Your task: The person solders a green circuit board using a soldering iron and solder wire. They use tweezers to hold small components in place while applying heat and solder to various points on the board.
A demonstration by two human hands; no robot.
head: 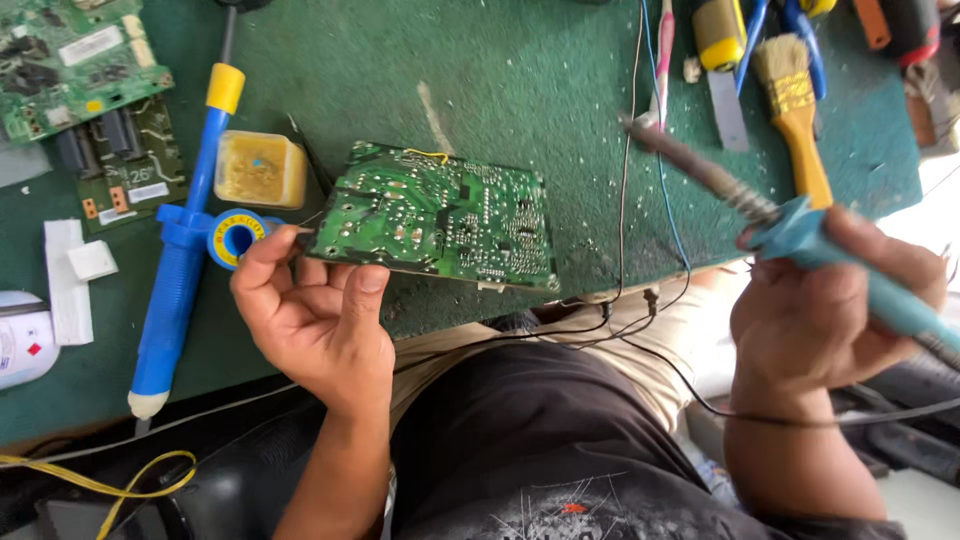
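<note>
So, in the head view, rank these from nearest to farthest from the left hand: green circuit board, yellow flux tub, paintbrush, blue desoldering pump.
1. Green circuit board: touching the left hand, just right of its fingertips.
2. Blue desoldering pump: just left of the hand.
3. Yellow flux tub: above the hand, further back on the mat; close to the pump's rank, hard to call.
4. Paintbrush: far right, near the right hand.

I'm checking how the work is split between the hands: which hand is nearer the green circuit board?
Left. The left hand touches the green circuit board at its near-left edge. The right hand is off to the board's right, apart from it, holding the soldering iron.
</note>
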